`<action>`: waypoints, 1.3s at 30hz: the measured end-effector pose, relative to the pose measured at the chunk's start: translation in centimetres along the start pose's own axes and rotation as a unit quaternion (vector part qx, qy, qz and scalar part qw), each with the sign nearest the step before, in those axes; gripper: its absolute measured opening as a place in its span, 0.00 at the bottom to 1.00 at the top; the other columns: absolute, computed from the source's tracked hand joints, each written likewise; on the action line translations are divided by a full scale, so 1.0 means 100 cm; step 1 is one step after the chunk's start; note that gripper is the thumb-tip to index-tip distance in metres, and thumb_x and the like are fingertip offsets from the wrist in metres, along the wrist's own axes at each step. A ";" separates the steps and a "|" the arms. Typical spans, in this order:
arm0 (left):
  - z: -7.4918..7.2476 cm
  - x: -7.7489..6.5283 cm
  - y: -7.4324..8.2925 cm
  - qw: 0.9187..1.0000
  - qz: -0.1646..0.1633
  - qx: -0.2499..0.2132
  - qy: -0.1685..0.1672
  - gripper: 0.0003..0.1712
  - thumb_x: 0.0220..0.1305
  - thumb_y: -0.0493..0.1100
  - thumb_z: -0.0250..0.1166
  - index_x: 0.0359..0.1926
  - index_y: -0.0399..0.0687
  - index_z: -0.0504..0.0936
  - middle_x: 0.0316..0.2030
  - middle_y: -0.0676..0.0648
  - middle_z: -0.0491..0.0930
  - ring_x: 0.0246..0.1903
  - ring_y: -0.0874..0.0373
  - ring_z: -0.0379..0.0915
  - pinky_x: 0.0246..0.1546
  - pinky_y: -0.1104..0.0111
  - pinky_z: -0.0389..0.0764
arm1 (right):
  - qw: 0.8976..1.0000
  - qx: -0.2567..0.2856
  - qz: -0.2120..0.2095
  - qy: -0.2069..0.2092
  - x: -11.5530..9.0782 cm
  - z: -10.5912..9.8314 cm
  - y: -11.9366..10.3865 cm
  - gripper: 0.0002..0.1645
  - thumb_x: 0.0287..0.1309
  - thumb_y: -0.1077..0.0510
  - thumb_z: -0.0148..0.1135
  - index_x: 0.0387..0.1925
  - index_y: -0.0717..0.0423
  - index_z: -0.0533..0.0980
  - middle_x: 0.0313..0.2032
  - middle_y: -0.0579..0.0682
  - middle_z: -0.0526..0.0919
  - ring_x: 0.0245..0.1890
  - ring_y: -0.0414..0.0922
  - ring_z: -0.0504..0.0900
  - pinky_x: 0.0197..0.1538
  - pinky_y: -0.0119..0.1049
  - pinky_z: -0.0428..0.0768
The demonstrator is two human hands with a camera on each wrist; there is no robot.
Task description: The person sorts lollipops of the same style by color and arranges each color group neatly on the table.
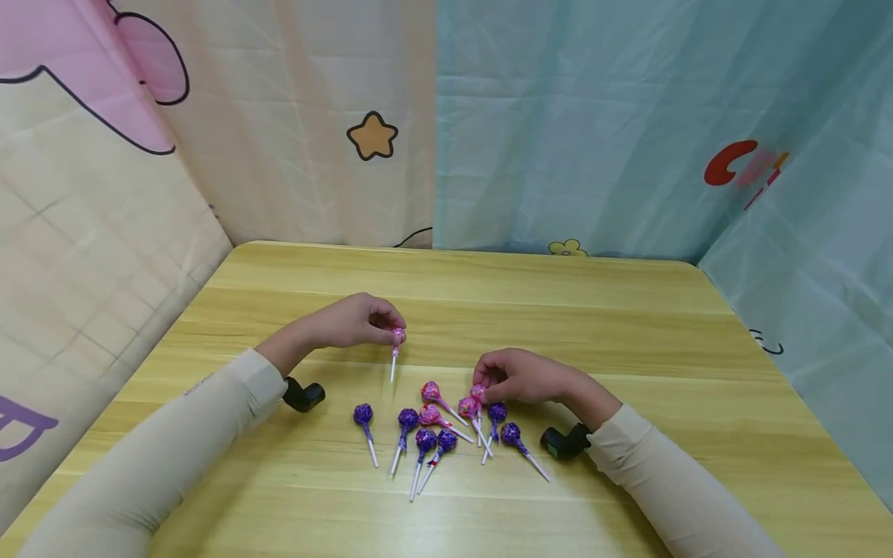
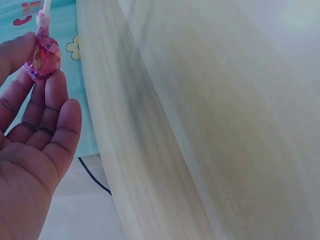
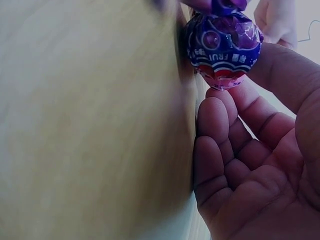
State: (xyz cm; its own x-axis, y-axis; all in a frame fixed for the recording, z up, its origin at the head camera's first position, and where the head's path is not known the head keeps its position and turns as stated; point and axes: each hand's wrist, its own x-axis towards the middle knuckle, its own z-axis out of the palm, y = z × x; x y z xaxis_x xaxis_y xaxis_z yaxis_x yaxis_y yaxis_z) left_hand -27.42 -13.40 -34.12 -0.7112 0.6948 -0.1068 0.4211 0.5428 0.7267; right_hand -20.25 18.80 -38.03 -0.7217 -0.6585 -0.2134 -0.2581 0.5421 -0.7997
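Six purple lollipops (image 1: 425, 440), each inside its wrapper, lie mostly nearest on the wooden table (image 1: 628, 488). Among three loose pink lollipops (image 1: 430, 416), the right hand (image 1: 530, 376), other fingers bent, pinches one pink lollipop head (image 1: 477, 391). Farther, the left hand (image 1: 352, 320) pinches another wrapped pink lollipop (image 1: 398, 336), stick toward the person. Curtains (image 1: 558, 132) hang behind.

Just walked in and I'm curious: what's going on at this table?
At a wood-grain table, a person's left grip holds a pink lollipop, apart from the others. Their right grip appears to pinch a second pink lollipop, right beside a purple lollipop. Three more pink lollipops and five more purple lollipops lie loosely grouped on the table.
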 end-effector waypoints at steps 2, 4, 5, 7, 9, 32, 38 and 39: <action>-0.002 0.004 -0.002 1.000 -0.002 0.001 0.002 0.08 0.66 0.45 0.68 0.43 0.49 0.86 0.37 0.52 0.83 0.39 0.54 0.76 0.43 0.61 0.78 | 1.000 0.000 -0.001 0.000 0.000 0.000 0.000 0.05 0.63 0.61 0.66 0.40 0.56 0.78 0.32 0.48 0.79 0.33 0.44 0.75 0.38 0.37 0.76; -0.004 0.007 -0.004 1.000 -0.001 0.003 0.001 0.08 0.66 0.45 0.68 0.43 0.49 0.86 0.38 0.52 0.83 0.39 0.54 0.76 0.44 0.61 0.78 | 1.000 0.000 -0.002 -0.001 0.000 0.000 0.000 0.05 0.63 0.61 0.66 0.40 0.56 0.78 0.32 0.48 0.79 0.33 0.44 0.75 0.38 0.37 0.76; -0.005 0.008 -0.006 1.000 -0.002 0.004 0.000 0.08 0.66 0.44 0.68 0.43 0.49 0.86 0.38 0.52 0.83 0.39 0.54 0.76 0.44 0.61 0.78 | 1.000 0.001 -0.002 -0.001 0.000 0.000 0.000 0.05 0.63 0.61 0.66 0.40 0.56 0.78 0.32 0.48 0.79 0.33 0.44 0.75 0.38 0.37 0.76; -0.007 0.011 -0.009 1.000 -0.001 0.005 -0.001 0.08 0.66 0.44 0.68 0.44 0.49 0.86 0.38 0.51 0.84 0.40 0.54 0.76 0.44 0.61 0.78 | 1.000 0.002 -0.002 -0.001 0.000 0.000 0.000 0.05 0.63 0.62 0.65 0.40 0.56 0.78 0.33 0.48 0.79 0.33 0.44 0.75 0.38 0.37 0.76; -0.008 0.013 -0.012 1.000 -0.003 0.008 -0.001 0.08 0.66 0.44 0.68 0.44 0.48 0.86 0.39 0.51 0.84 0.41 0.54 0.77 0.45 0.61 0.78 | 1.000 0.003 -0.001 0.000 0.000 0.000 0.001 0.05 0.63 0.62 0.65 0.40 0.56 0.78 0.33 0.48 0.79 0.33 0.44 0.75 0.39 0.37 0.76; -0.030 0.055 -0.030 0.995 -0.048 0.001 0.086 0.16 0.68 0.44 0.65 0.53 0.40 0.82 0.47 0.45 0.82 0.50 0.50 0.74 0.56 0.56 0.73 | 1.000 0.005 -0.002 -0.004 -0.003 0.001 0.002 0.05 0.64 0.61 0.65 0.40 0.56 0.78 0.32 0.48 0.78 0.32 0.44 0.74 0.37 0.37 0.75; -0.031 0.062 -0.038 0.992 -0.059 -0.022 0.113 0.19 0.69 0.43 0.65 0.55 0.37 0.81 0.49 0.42 0.81 0.53 0.47 0.73 0.58 0.55 0.72 | 1.000 0.010 -0.005 -0.007 -0.003 0.000 0.003 0.05 0.64 0.61 0.65 0.40 0.56 0.78 0.31 0.48 0.78 0.32 0.43 0.74 0.36 0.36 0.75; -0.031 0.063 -0.040 0.991 -0.060 -0.027 0.116 0.19 0.69 0.43 0.65 0.55 0.36 0.80 0.49 0.41 0.81 0.53 0.47 0.73 0.58 0.55 0.72 | 1.000 0.010 -0.005 -0.007 -0.003 -0.001 0.003 0.05 0.63 0.61 0.65 0.40 0.56 0.78 0.31 0.48 0.78 0.31 0.43 0.74 0.36 0.36 0.75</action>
State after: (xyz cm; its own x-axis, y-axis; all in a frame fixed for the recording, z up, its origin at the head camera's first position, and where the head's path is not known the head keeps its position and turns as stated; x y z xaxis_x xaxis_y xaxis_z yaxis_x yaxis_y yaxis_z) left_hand -35.35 -12.61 -35.61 -0.8668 0.4969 -0.0408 0.2998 0.5849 0.7536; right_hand -20.17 19.16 -38.15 -0.7095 -0.6717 -0.2130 -0.2523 0.5244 -0.8132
